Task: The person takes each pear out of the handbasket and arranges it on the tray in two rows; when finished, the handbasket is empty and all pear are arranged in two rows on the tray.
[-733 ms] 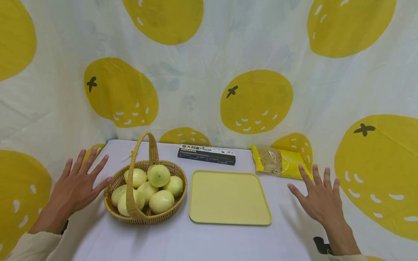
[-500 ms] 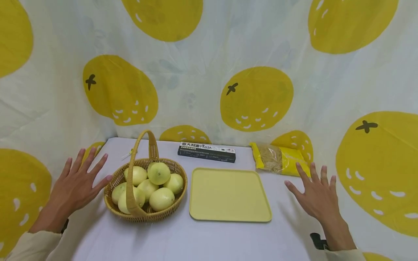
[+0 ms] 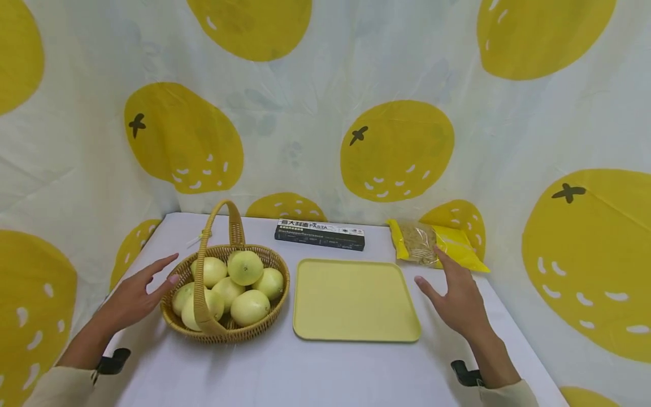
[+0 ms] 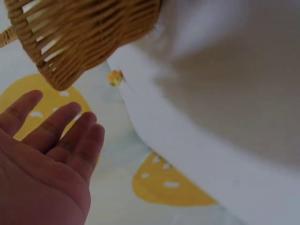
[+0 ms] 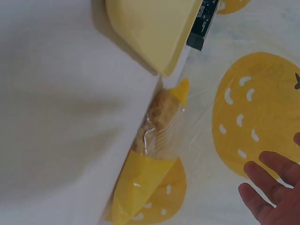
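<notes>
My left hand (image 3: 133, 298) hovers just left of a wicker basket (image 3: 239, 338), its thumb tip overlapping the rim in the head view. Several pale yellow-green round fruits (image 3: 246, 267) fill this basket, under a tall arched handle. In the left wrist view, the hand (image 4: 51, 154) has relaxed, spread fingers below the basket's woven wall (image 4: 93, 37) and holds nothing. To the right of a yellow tray (image 3: 356, 299), my right hand (image 3: 460, 299) is raised with thumb and index finger apart. Its relaxed fingers (image 5: 267, 171) hold nothing in the right wrist view.
Behind the tray lies a black-and-white pasta box (image 3: 319, 235). A yellow bag with a clear window (image 3: 447, 246) rests at the back right, beyond the right hand. A fruit-printed cloth (image 3: 295, 130) hangs behind the white-covered table (image 3: 305, 373).
Both hands have turned from palms-down with spread fingers to thumbs-up. My right hand has moved left toward the tray; the left has come slightly nearer the basket. The objects have stayed put.
</notes>
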Demonstrator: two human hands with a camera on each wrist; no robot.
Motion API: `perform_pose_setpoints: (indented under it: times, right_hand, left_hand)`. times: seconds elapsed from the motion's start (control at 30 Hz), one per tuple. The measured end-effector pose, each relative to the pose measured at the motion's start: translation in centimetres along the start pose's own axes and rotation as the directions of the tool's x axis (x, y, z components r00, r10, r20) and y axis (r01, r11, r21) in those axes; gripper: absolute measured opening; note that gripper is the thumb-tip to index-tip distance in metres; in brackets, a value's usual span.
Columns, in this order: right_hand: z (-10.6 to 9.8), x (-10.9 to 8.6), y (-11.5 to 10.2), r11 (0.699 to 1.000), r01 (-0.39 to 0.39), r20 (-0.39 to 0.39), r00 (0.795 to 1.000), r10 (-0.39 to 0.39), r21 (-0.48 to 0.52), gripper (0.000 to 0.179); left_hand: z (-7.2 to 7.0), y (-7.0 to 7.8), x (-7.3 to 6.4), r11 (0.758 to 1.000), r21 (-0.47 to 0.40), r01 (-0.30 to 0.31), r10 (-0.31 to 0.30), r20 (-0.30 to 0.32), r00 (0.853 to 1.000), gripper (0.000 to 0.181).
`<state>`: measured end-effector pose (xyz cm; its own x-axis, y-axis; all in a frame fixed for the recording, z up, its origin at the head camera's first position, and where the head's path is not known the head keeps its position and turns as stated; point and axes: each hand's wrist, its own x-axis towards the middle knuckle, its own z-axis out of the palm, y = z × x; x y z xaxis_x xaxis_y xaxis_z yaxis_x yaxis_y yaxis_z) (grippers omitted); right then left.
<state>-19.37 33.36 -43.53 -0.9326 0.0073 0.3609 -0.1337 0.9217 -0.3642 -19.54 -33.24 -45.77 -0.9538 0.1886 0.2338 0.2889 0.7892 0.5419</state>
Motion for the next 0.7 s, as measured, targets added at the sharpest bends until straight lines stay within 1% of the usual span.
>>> perform_pose_setpoints:
  times: [0.07,0.13,0.23,0.33,0.43,0.53,0.6,0.7]
  right_hand:
    - [0.4,0.0,-0.8,0.999,-0.003,-0.001,1.0,0.003,0.038,0.089]
    - [0.8,0.1,-1.7,0.997,0.011,-0.006,1.0,-0.01,0.077,0.089]
    - [1.7,0.2,-2.8,0.988,0.046,-0.019,0.999,-0.043,0.148,0.089]
    - [2.6,0.3,-4.0,0.974,0.09,-0.035,0.996,-0.084,0.209,0.089]
    - [3.3,0.5,-5.2,0.953,0.127,-0.045,0.992,-0.119,0.275,0.089]
    - [4.0,0.6,-6.3,0.934,0.158,-0.049,0.987,-0.15,0.322,0.089]
    - [4.3,0.8,-7.1,0.923,0.171,-0.04,0.985,-0.167,0.346,0.089]
    - [4.8,1.1,-8.5,0.904,0.183,-0.021,0.981,-0.19,0.386,0.089]
  left_hand:
    - [0.2,-0.1,-0.2,0.996,-0.082,0.029,-0.027,0.028,0.999,0.063]
    - [0.3,-0.3,-0.4,0.985,-0.16,0.06,-0.052,0.054,0.997,0.064]
    - [0.7,-0.7,-0.5,0.963,-0.241,0.12,-0.1,0.094,0.991,0.067]
    - [1.1,-1.1,-0.7,0.94,-0.292,0.176,-0.145,0.123,0.982,0.067]
    - [1.7,-1.5,-0.9,0.923,-0.333,0.194,-0.161,0.123,0.979,0.066]
    - [2.3,-1.9,-1.0,0.904,-0.379,0.196,-0.166,0.109,0.98,0.064]
    - [2.6,-2.3,-1.1,0.888,-0.413,0.204,-0.174,0.109,0.979,0.065]
    - [3.0,-2.7,-1.1,0.861,-0.452,0.231,-0.198,0.12,0.973,0.065]
